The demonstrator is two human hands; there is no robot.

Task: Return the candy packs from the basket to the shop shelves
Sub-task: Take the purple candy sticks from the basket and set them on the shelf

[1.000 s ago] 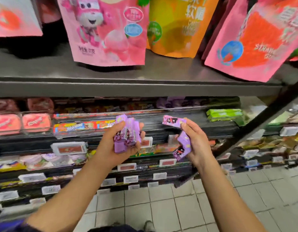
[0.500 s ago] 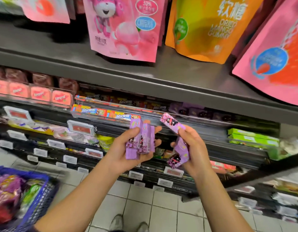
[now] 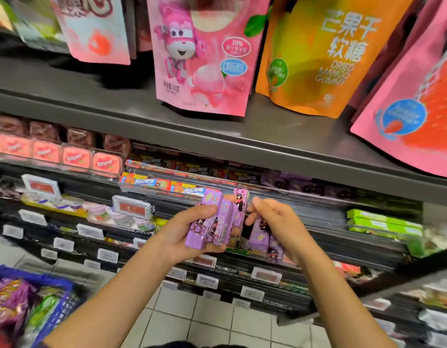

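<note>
My left hand (image 3: 187,234) grips a bunch of purple candy packs (image 3: 212,222), held upright in front of the shelves. My right hand (image 3: 280,227) is close beside it, holding more purple candy packs (image 3: 265,241) low in the palm, and its thumb and fingers reach up to the rightmost pack of the left bunch. A row of matching purple packs (image 3: 292,183) sits on the shelf behind the hands. The blue basket (image 3: 59,310) with several candy bags is at the lower left.
Large pink and orange gummy bags (image 3: 315,54) stand on the top shelf (image 3: 217,131). Colourful stick packs (image 3: 152,183), pink tins (image 3: 74,158) and green packs (image 3: 383,223) fill the lower shelves with price tags. White floor tiles (image 3: 212,320) lie below.
My hands have come together: the right hand moved left to the bunch in my left hand, and the pack it held out at its fingertips now stands with that bunch. The view shifted left.
</note>
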